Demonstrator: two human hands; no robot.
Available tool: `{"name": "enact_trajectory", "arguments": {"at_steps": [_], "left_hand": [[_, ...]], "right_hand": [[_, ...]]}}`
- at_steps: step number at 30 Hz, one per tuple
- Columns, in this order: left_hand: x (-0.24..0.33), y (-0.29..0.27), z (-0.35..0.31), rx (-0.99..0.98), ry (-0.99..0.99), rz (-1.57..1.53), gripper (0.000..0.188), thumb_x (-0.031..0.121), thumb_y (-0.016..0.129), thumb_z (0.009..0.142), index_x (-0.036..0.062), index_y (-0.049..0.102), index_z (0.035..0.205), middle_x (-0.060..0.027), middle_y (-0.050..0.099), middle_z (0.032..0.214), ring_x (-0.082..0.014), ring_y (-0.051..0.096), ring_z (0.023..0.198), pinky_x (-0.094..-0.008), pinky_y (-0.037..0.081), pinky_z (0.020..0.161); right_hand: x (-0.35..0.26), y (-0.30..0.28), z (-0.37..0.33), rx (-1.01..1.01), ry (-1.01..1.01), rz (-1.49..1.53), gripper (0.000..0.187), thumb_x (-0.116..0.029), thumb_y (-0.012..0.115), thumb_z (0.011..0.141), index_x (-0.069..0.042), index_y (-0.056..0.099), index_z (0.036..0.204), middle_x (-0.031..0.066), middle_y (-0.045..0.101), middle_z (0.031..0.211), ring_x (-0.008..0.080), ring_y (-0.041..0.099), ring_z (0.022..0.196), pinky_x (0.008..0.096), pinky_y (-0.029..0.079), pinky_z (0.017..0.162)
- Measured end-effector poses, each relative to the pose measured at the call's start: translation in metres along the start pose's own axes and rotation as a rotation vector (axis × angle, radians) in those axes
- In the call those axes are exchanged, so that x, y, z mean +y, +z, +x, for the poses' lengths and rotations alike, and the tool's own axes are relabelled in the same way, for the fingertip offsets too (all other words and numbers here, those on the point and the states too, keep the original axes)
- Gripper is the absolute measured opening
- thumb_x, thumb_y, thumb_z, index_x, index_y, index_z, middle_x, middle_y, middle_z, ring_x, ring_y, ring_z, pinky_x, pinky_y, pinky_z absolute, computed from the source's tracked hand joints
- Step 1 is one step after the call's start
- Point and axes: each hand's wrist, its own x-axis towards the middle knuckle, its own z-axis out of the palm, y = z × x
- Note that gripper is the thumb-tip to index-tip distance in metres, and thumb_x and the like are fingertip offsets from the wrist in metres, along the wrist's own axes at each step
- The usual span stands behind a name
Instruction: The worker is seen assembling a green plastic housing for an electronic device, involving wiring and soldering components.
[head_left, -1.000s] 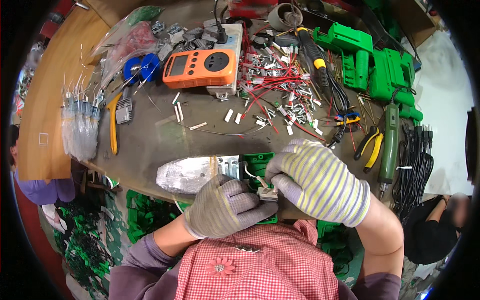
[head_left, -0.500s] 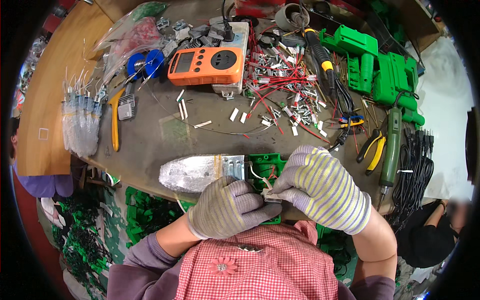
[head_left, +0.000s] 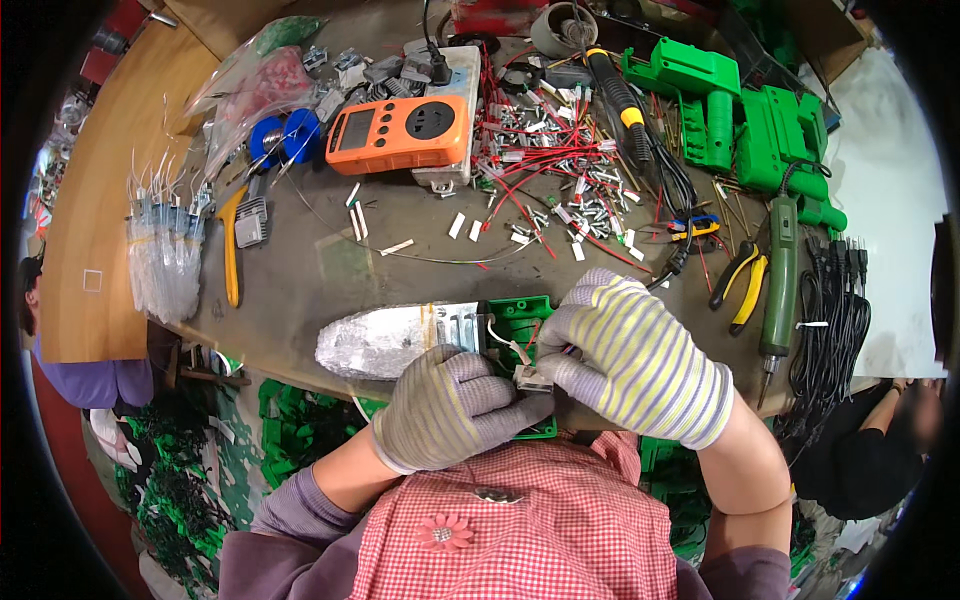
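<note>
A green plastic housing (head_left: 520, 318) lies open at the table's near edge, joined to a silver, film-wrapped flat piece (head_left: 380, 342) on its left. White and red wires run inside it. My gloved left hand (head_left: 462, 408) holds a small pale switch-like part (head_left: 532, 378) between thumb and fingers over the housing; a white wire with a sleeve (head_left: 519, 352) reaches toward it. Just to the right, my gloved right hand (head_left: 632, 362) has its thumb and fingertips pinched together beside that part. What they grip is mostly hidden; only a thin dark bit shows.
Beyond the hands lie an orange meter (head_left: 400, 133), red wires with screws (head_left: 560, 165), and a soldering iron (head_left: 625, 105). To the right are yellow-black pliers (head_left: 740, 287), a green electric screwdriver (head_left: 782, 280), black cords (head_left: 832, 320) and green housings (head_left: 785, 140). Wrapped parts (head_left: 165, 255) stand left.
My right fingertips have lifted slightly up and away from the small part, which shows more now. My left hand still holds it. The whole view has shifted a little.
</note>
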Motion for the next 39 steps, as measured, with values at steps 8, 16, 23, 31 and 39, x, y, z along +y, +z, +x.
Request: {"name": "enact_trajectory", "arguments": {"at_steps": [8,16,23,31,39], "left_hand": [[0.0,-0.001,-0.002,-0.025,0.013,-0.001,0.032,0.023,0.065,0.075,0.0224,0.074,0.106,0.0049,0.057,0.081,-0.015,0.056,0.069,-0.0322,0.047,0.056],[-0.005,-0.014,-0.004,0.146,-0.084,-0.138,0.032,0.02,0.076,0.064,0.013,0.075,0.095,0.003,0.053,0.073,-0.0192,0.051,0.063,-0.0356,0.042,0.058],[-0.04,-0.048,0.045,-0.304,-0.198,-0.049,0.017,0.027,0.071,0.083,0.0149,0.074,0.095,-0.0117,0.06,0.114,-0.0305,0.054,0.115,-0.0424,0.046,0.092],[-0.04,-0.055,0.067,-0.458,-0.11,-0.016,0.018,0.036,0.07,0.084,0.0187,0.073,0.085,-0.0066,0.064,0.116,-0.0315,0.057,0.113,-0.0487,0.039,0.097],[-0.049,-0.045,0.077,-0.549,-0.086,-0.259,0.012,0.028,0.07,0.079,0.0159,0.071,0.08,-0.0102,0.064,0.118,-0.0339,0.058,0.112,-0.047,0.039,0.098]], "right_hand": [[-0.008,0.002,-0.005,-0.075,0.062,-0.214,0.023,-0.03,0.069,0.086,-0.007,0.068,0.086,0.0115,0.064,0.081,0.0336,0.06,0.087,0.0474,0.047,0.078],[-0.021,0.015,-0.053,0.42,0.002,-0.161,0.019,-0.016,0.078,0.076,-0.01,0.071,0.092,0.0033,0.06,0.075,0.0243,0.057,0.063,0.0386,0.045,0.06],[-0.005,0.077,-0.043,0.446,-0.139,-0.208,0.017,-0.02,0.073,0.075,-0.017,0.073,0.091,-0.0002,0.062,0.081,0.0202,0.061,0.072,0.0365,0.048,0.061],[-0.003,0.076,-0.042,0.371,-0.157,-0.175,0.017,-0.021,0.067,0.075,-0.015,0.071,0.09,-0.0008,0.062,0.08,0.0206,0.061,0.075,0.0367,0.05,0.064],[0.0,0.075,-0.043,0.363,-0.173,-0.137,0.019,-0.021,0.066,0.076,-0.014,0.071,0.092,0.0004,0.061,0.079,0.0211,0.061,0.074,0.0375,0.05,0.063]]}}
